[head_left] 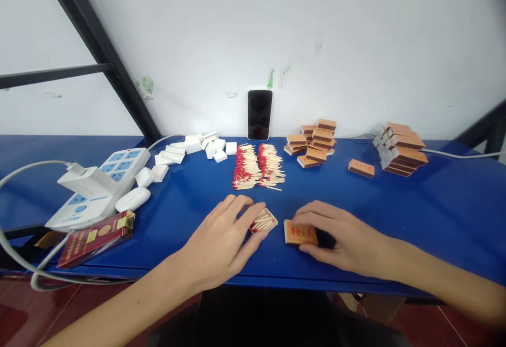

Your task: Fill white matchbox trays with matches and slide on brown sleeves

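Between the thumb and fingers of my left hand (227, 239) is a small white matchbox tray (272, 218) filled with matches (262, 221). My right hand (336, 233) grips an orange matchbox sleeve (300, 233) with red lettering, close to the table and just right of the tray. A small gap separates tray and sleeve. Beyond my hands lie two heaps of red-tipped matches, a left heap (247, 166) and a right heap (270, 165). My palms and fingers cover part of both held things.
White trays (174, 153) lie scattered at the back left. Matchboxes are piled (316, 141) at back right, with another stack (403, 146) and a single box (361, 168) beside it. A phone (260, 115) leans on the wall. A power strip (103, 189) and red carton (98, 237) occupy the left.
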